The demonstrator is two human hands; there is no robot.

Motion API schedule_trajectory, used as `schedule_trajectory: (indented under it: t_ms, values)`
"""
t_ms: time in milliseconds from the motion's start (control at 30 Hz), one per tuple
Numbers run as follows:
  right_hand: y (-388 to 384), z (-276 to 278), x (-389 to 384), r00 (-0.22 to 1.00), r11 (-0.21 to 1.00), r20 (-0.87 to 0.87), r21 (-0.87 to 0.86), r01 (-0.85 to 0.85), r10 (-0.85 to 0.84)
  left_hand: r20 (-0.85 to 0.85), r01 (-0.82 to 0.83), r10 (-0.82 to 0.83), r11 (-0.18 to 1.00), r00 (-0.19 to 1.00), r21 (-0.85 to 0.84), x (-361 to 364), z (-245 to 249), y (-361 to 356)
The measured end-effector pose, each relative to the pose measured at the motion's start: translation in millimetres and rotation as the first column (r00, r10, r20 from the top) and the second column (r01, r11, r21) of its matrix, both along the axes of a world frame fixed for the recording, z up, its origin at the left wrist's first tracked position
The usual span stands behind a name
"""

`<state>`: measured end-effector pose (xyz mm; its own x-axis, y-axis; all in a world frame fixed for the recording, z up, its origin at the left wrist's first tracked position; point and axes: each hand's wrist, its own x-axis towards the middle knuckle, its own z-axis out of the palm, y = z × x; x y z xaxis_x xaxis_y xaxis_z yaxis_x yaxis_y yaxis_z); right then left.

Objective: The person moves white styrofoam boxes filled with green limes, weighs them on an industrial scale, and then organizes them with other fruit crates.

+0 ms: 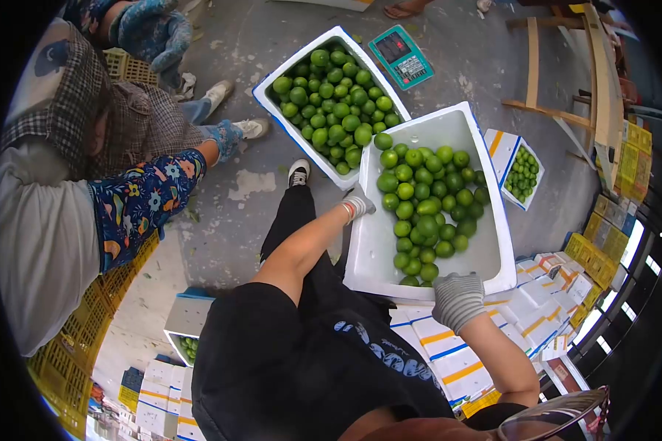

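Observation:
A white foam box [493,242] with green limes [426,191] in it is held in front of me, its upper left corner over a second box. My left hand [359,203], in a striped glove, grips its left wall. My right hand [459,300], gloved too, has its fingers wrapped over the near rim at the lower right. The limes lie in a heap towards the middle and far side. The second white foam box [272,106], full of limes, stands on the floor just beyond.
A teal scale [401,57] lies on the floor beyond the boxes. A smaller box of limes [522,174] stands at the right, near a wooden frame [533,66]. Co-workers in patterned sleeves [147,198] are at the left, beside yellow crates [88,323]. White cartons [449,353] are stacked behind me.

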<state>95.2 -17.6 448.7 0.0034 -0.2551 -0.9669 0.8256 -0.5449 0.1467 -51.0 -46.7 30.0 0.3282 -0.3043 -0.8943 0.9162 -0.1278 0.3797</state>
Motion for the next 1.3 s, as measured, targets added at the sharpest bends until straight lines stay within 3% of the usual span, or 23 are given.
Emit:
schedule_trajectory:
  t_ms: [67, 100, 233, 333, 533, 1300]
  values:
    - [-12, 1, -4, 0.998, 0.998, 0.053, 0.064, -0.022, 0.018, 0.216, -0.07, 0.036, 0.986, 0.976, 0.152, 5, -16, -1]
    - [-14, 2, -6, 0.996, 0.993, 0.092, 0.117, -0.006, -0.005, 0.122, -0.096, 0.084, 0.991, 0.989, 0.094, 30, 17, 24]
    - [5, -32, -1, 0.998, 0.999, 0.052, 0.004, 0.04, -0.04, 0.087, 0.028, -0.035, 0.996, 0.996, 0.083, 44, -17, 24]
    - [-9, -32, -8, 0.992, 0.994, 0.129, 0.106, 0.002, -0.016, 0.088, 0.029, -0.037, 0.995, 0.995, 0.092, 42, -29, 26]
    - [-10, -32, -5, 0.994, 0.994, 0.108, 0.107, 0.007, -0.018, 0.047, 0.029, -0.032, 0.999, 0.998, 0.044, 47, -24, 37]
    - [12, -4, 19, 0.992, 0.988, 0.123, 0.152, -0.008, -0.011, 0.154, -0.109, 0.095, 0.99, 0.984, 0.089, 60, 23, 85]
